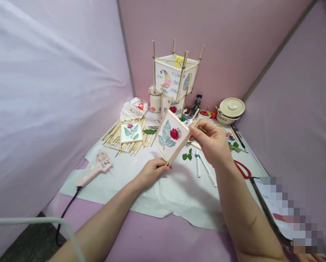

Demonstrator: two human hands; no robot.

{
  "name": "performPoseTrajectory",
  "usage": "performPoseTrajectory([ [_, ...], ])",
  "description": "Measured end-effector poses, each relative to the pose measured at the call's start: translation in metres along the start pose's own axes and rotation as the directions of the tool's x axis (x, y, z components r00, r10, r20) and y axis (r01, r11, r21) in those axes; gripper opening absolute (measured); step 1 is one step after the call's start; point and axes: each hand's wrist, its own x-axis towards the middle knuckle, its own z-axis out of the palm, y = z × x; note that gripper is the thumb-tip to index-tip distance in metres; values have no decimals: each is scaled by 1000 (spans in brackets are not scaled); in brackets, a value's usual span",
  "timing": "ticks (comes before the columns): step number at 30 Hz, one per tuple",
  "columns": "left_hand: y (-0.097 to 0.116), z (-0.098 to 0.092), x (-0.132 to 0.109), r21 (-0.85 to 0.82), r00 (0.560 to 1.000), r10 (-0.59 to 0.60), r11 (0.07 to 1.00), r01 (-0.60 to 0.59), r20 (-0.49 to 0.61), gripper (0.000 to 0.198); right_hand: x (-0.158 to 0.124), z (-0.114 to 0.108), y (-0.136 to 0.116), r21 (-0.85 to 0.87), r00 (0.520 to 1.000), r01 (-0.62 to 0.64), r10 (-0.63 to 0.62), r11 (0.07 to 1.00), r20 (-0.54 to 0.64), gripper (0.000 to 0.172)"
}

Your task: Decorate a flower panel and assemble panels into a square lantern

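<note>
Framed rose panel [169,136] is held above the white sheet [179,193], my left hand [154,170] gripping its lower corner and my right hand [211,140] pinching its right edge; its picture and frame look finished, though it seems unattached to the lantern [175,85] behind.

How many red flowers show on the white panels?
2: one red flower on the panel held by the left hand and right hand; another on the lantern's lower section. Some may be hidden.
</note>
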Motion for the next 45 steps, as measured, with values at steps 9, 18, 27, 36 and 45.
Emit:
performPoseTrajectory([
  [9,0,5,-2,83,989,142,987,-138,-42,18,-9,4,-15,-91,992,93,-84,992,94,16],
  [18,1,11,-10,142,998,42,989,-35,-44,25,-11,14,-12,-117,986,151,-140,982,96,9],
  [27,0,9,-8,69,987,-41,996,52,-156,23,-30,-7,-20,-374,994,95,-68,923,85,37],
  [36,-2,7,-6,1,964,-139,990,143,-227,31,-179,-156,1,-883,883,-468,66,29,-465,75],
  [45,0,7,-7,35,967,-131,989,143,-219,32,-238,-176,28,-790,809,-576,-10,-209,-588,67],
])
